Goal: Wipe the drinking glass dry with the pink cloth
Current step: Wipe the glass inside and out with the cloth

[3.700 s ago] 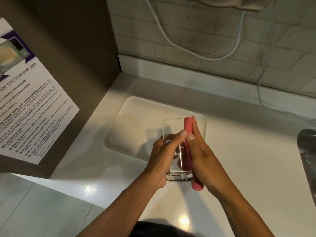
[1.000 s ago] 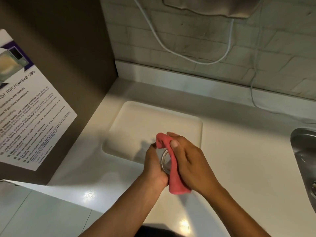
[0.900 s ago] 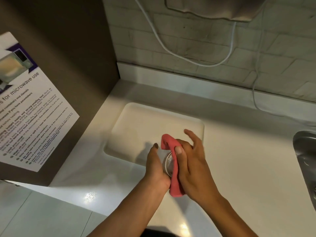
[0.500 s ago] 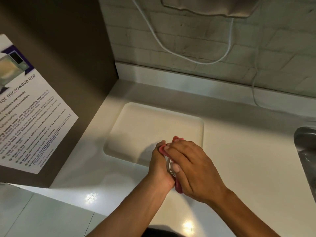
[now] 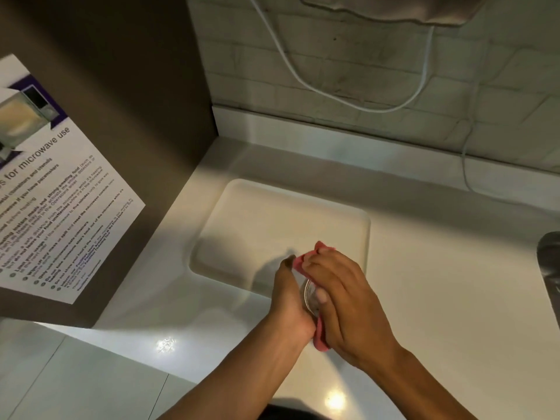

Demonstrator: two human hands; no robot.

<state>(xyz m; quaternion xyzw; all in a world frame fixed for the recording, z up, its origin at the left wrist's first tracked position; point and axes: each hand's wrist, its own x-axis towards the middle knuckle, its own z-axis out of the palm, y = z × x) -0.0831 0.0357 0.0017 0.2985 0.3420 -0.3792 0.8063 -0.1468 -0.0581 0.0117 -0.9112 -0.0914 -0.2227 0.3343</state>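
A clear drinking glass (image 5: pixel 309 295) is held between both hands above the white counter, its base turned toward me; only a sliver of it shows. My left hand (image 5: pixel 289 301) grips the glass from the left. My right hand (image 5: pixel 342 298) wraps the pink cloth (image 5: pixel 306 259) around the glass's right side, fingers curled over it. A corner of the cloth sticks out above the fingers and another bit shows below the palm.
A cream tray (image 5: pixel 272 219) lies on the white counter (image 5: pixel 439 298) just behind the hands. A brown panel with a microwave-use notice (image 5: pixel 51 189) stands at the left. A steel sink (image 5: pixel 550 265) edge shows at the right. White cables (image 5: pixel 348 101) hang on the brick wall.
The glass went from upright to tipped with its base toward me. My right hand has closed over it with the cloth, so less of the cloth shows now.
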